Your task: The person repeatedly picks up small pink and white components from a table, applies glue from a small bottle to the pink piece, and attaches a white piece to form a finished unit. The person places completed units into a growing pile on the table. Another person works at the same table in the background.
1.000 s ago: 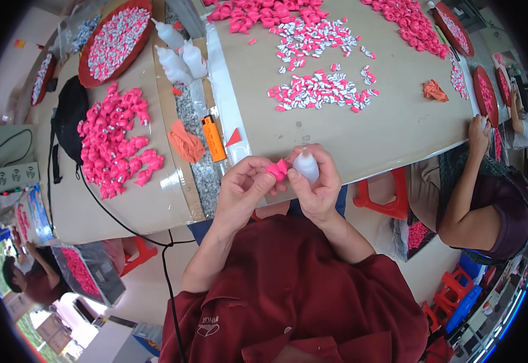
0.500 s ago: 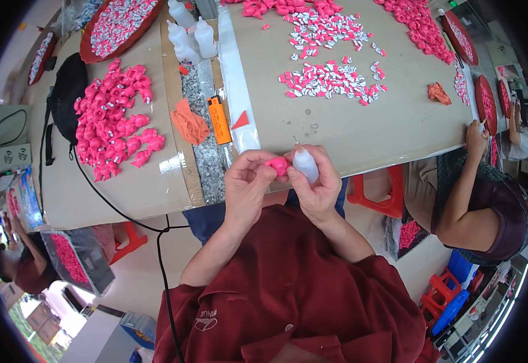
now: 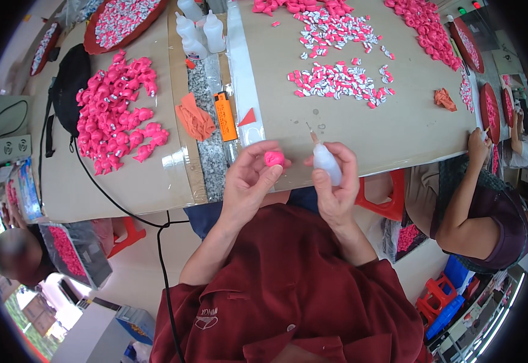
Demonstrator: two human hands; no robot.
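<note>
Over the front edge of the table, my left hand (image 3: 252, 178) pinches a small pink plastic figure part (image 3: 274, 158) between thumb and fingers. My right hand (image 3: 338, 187) is wrapped round a white squeeze bottle (image 3: 326, 163) with a thin needle tip that points up and to the left. The bottle and the pink part are apart. Beyond my hands, small pink-and-white pieces (image 3: 339, 81) lie scattered in two groups. To the left is a heap of pink figure parts (image 3: 116, 115).
An orange box (image 3: 225, 116) and an orange cloth (image 3: 195, 118) lie left of my hands. More squeeze bottles (image 3: 214, 33) stand behind them. A black cord (image 3: 116, 206) hangs over the table edge at left. A co-worker (image 3: 484, 212) sits at the right.
My hands have moved apart: the right one has shifted right with the squeeze bottle, away from the pink part. The left hand has turned the pink part a little.
</note>
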